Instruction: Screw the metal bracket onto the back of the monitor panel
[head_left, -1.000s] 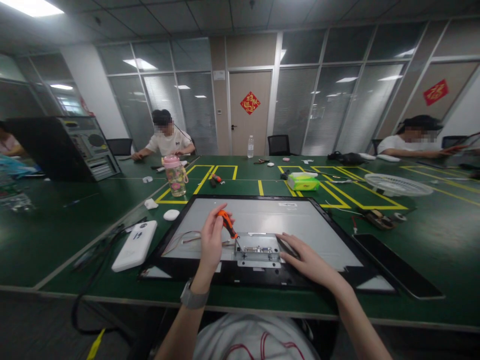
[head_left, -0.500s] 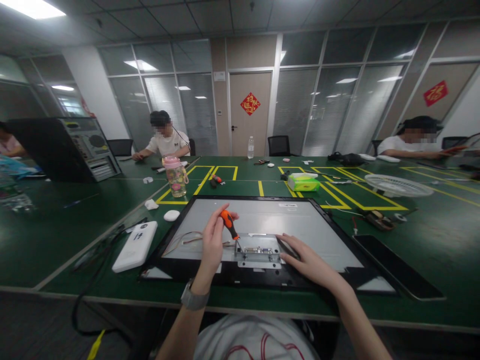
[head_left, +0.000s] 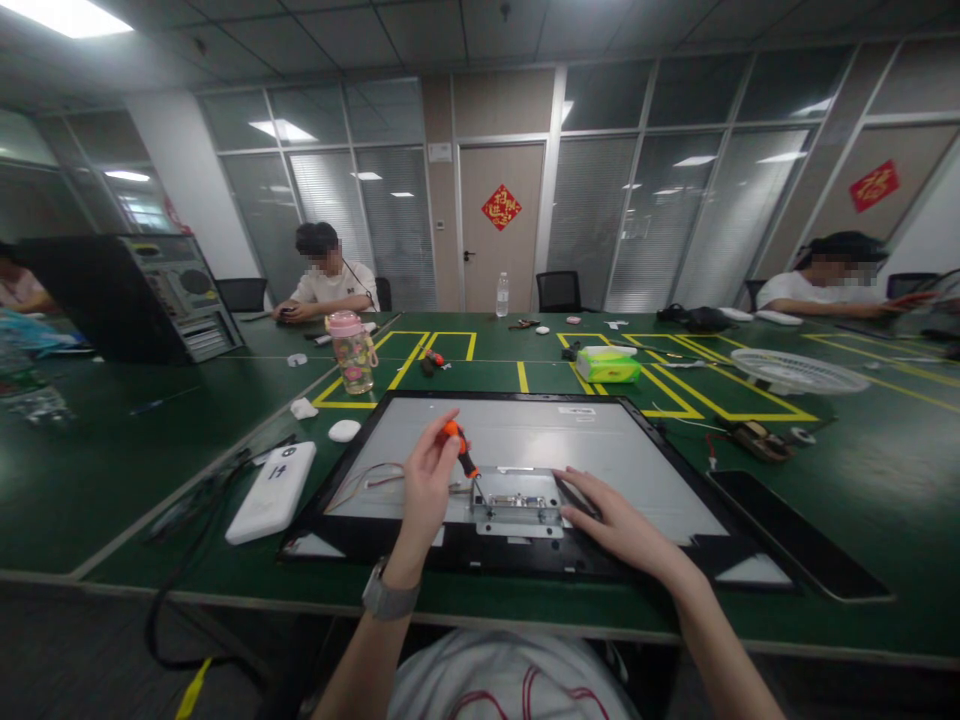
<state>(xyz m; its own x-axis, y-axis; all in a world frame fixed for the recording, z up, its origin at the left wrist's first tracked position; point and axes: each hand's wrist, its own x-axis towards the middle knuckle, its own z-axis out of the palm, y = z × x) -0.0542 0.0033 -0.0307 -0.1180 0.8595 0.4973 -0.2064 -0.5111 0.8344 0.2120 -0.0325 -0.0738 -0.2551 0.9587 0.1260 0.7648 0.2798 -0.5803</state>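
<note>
From here, the left hand (head_left: 427,482) grips the screwdriver (head_left: 467,461), slanted so its tip reaches the left end of the bracket (head_left: 517,482) on the panel (head_left: 637,460). The right hand (head_left: 621,518), fingers loosely spread, rests at the opposite end, apparently steadying it.

Beyond the broad green desk (head_left: 187,430), tall pale-framed glass partitions (head_left: 592,220) with white slatted blinds (head_left: 326,200) flank a light-brown wooden door (head_left: 517,265) bearing a red diamond-shaped sign (head_left: 501,207). A black-backed chair (head_left: 559,292) stands to its right. A bright white rectangular panel light (head_left: 64,17) shines from the grey tiled ceiling (head_left: 420,35); the floor (head_left: 82,650) is dark grey.
</note>
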